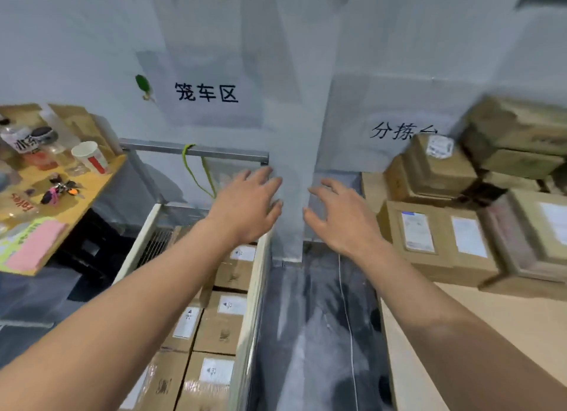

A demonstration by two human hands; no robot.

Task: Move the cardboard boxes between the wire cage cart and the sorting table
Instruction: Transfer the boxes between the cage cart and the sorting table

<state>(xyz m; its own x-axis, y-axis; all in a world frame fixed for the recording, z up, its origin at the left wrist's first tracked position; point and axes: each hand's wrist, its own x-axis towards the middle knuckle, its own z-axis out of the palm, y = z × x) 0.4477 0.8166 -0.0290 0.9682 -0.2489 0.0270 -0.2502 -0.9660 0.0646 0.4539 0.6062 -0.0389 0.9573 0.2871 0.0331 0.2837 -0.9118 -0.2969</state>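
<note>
Wall writing (206, 93) reads 笼车区 above the cart (256, 303); left hand (245, 209), right hand (342, 218) empty, fingers spread.

Setting: a warehouse parcel-sorting bay.
- Zones are marked in black characters on the white wall (76, 57): a first sign (206, 93) is seen above the left hand (245, 208), and a second sign (402, 131), partly hidden, up and right of the right hand (343, 220).
- Labelled cardboard boxes (221, 324) are packed in a wire cage cart (256, 303) below the left hand.
- Stacked boxes (429, 235) are piled on a sorting table (460, 334) right of the right hand.
- A cluttered side table (82, 202) is set far left of the left hand.
</note>
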